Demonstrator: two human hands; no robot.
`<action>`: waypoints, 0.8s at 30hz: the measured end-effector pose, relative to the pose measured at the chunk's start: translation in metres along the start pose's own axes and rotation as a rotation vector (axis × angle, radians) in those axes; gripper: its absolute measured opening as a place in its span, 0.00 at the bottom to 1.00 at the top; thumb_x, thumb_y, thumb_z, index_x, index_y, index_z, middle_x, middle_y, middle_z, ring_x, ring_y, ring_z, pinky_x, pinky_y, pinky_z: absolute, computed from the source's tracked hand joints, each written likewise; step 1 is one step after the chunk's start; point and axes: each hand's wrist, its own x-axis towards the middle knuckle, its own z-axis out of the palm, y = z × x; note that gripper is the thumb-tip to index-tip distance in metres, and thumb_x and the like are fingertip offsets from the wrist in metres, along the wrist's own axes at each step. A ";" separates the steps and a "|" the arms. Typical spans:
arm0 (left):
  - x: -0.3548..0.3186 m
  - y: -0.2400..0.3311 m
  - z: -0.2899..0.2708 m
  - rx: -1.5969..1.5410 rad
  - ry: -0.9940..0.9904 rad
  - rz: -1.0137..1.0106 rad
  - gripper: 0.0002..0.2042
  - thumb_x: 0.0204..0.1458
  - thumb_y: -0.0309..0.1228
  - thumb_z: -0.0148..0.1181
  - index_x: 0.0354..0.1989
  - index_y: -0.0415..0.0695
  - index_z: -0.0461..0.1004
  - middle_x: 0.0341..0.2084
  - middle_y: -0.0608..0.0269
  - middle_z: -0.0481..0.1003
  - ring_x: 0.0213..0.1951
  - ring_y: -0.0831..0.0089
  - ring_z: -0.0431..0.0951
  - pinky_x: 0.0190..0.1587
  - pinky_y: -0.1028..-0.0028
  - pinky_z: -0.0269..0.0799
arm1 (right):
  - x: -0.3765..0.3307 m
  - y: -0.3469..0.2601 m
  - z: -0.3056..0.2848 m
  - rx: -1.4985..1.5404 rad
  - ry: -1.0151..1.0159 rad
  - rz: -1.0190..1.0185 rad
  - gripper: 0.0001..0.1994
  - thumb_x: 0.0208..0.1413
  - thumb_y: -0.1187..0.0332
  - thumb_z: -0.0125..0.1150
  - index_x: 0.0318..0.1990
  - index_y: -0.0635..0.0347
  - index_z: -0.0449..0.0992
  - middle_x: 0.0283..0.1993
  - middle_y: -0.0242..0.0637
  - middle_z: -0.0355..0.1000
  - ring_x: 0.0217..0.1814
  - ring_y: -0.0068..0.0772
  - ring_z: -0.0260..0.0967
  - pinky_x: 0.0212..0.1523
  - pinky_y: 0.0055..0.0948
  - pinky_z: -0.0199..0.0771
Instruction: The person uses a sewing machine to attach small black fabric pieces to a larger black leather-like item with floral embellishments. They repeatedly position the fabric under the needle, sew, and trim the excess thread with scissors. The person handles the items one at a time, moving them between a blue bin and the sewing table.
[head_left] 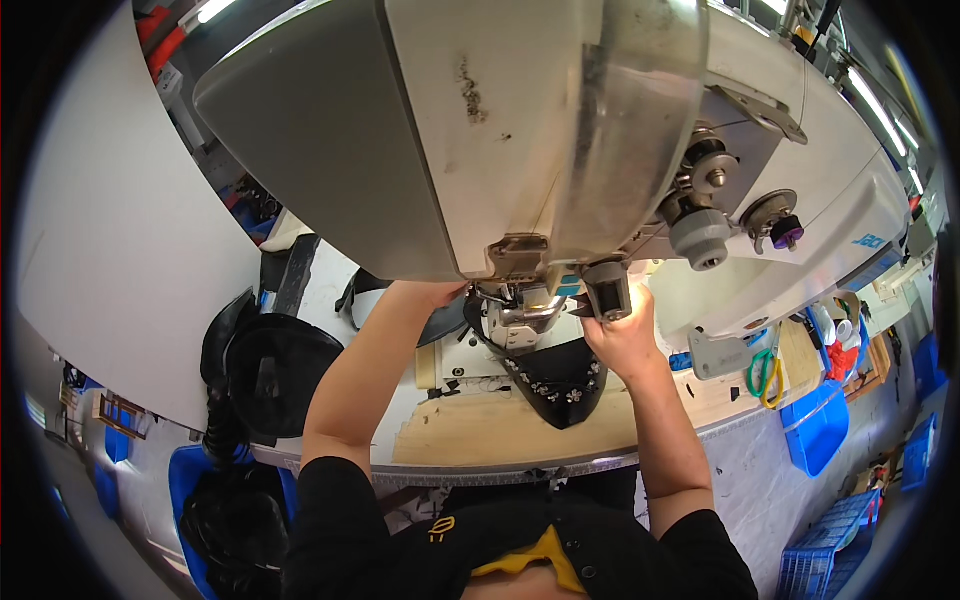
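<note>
A large white and grey sewing machine (510, 130) fills the upper middle of the view. Under its needle area (520, 325) lies a black leather-like piece (562, 385) with a pale flower pattern, its rounded tip toward me. My right hand (628, 335) is closed at the right edge of this piece; a metal part of the machine covers some of its fingers. My left hand (440, 291) reaches behind the machine head on the left, and its fingers are hidden. Near it, more black material (445, 322) lies on the machine bed.
Black moulded pieces (280, 375) sit on the table's left side, with more in a blue bin (185, 480) below. On the right are green-and-yellow-handled scissors (765, 375), a blue tray (815, 425) and a blue crate (825, 550). The wooden table edge (500, 440) runs before me.
</note>
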 end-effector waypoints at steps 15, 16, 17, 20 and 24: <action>-0.069 0.065 0.086 -0.297 0.663 0.102 0.26 0.48 0.17 0.65 0.54 0.38 0.60 0.43 0.56 0.73 0.43 0.73 0.76 0.48 0.76 0.73 | -0.002 -0.030 0.008 0.261 -0.131 0.013 0.30 0.29 0.79 0.59 0.49 0.55 0.77 0.34 0.36 0.76 0.34 0.41 0.74 0.35 0.35 0.75; -0.067 0.065 0.083 -0.272 0.639 0.108 0.26 0.49 0.17 0.64 0.55 0.38 0.59 0.43 0.56 0.73 0.43 0.72 0.76 0.49 0.75 0.72 | -0.002 -0.030 0.008 0.268 -0.143 0.017 0.30 0.28 0.79 0.59 0.49 0.56 0.77 0.33 0.35 0.76 0.33 0.40 0.74 0.35 0.35 0.75; -0.066 0.064 0.079 -0.248 0.616 0.115 0.26 0.49 0.17 0.64 0.55 0.38 0.59 0.44 0.55 0.73 0.43 0.71 0.76 0.50 0.74 0.72 | -0.002 -0.031 0.008 0.262 -0.140 0.010 0.30 0.28 0.79 0.59 0.49 0.56 0.77 0.32 0.34 0.76 0.33 0.40 0.74 0.35 0.35 0.75; -0.067 0.074 0.084 -0.190 0.625 0.103 0.25 0.49 0.16 0.62 0.55 0.38 0.59 0.43 0.56 0.74 0.43 0.73 0.75 0.48 0.77 0.72 | -0.002 -0.031 0.008 0.245 -0.127 -0.011 0.30 0.27 0.79 0.59 0.49 0.56 0.77 0.30 0.33 0.76 0.33 0.39 0.74 0.36 0.35 0.75; -0.072 0.073 0.090 -0.044 0.690 0.099 0.24 0.50 0.15 0.62 0.54 0.38 0.61 0.37 0.62 0.72 0.39 0.81 0.73 0.38 0.84 0.70 | -0.002 -0.032 0.008 0.240 -0.131 -0.012 0.31 0.26 0.79 0.59 0.49 0.56 0.77 0.32 0.33 0.76 0.33 0.40 0.74 0.37 0.36 0.75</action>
